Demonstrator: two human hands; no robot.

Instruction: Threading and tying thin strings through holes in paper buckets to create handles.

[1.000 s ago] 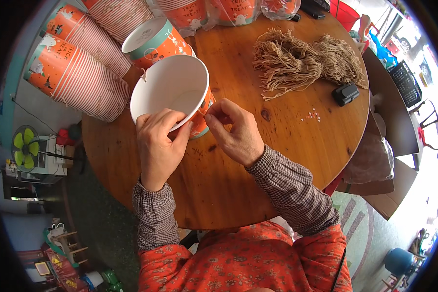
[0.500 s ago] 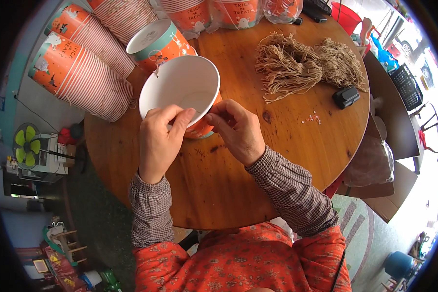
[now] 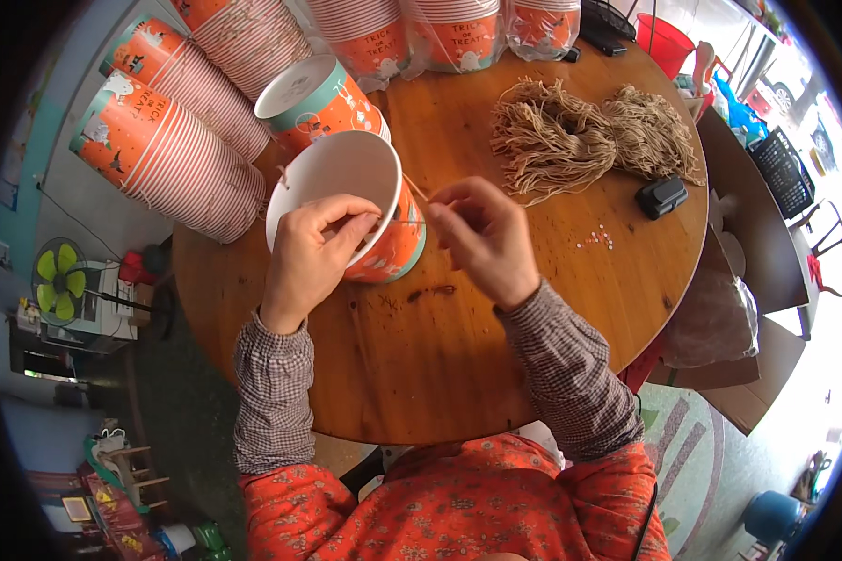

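Note:
A paper bucket, orange outside with a green base band and white inside, stands tilted on the round wooden table. My left hand is at its near rim, thumb and forefinger pinching a thin cord beside the wall. To the right of the bucket, my right hand pinches the tan cord, which stretches from the bucket's side to the fingers. Another bit of cord shows at the opposite side of the rim. The fingertips partly hide the cord's ends.
Behind the bucket lies a similar bucket, its base toward me. Nested bucket stacks fill the left, bagged stacks the back. A bundle of tan cords, a black box-shaped object and tiny pale bits lie right.
My right hand has drawn away to the right, pulling the cord out from the bucket. The bucket has tipped and turned a little, while my left hand stays at its rim.

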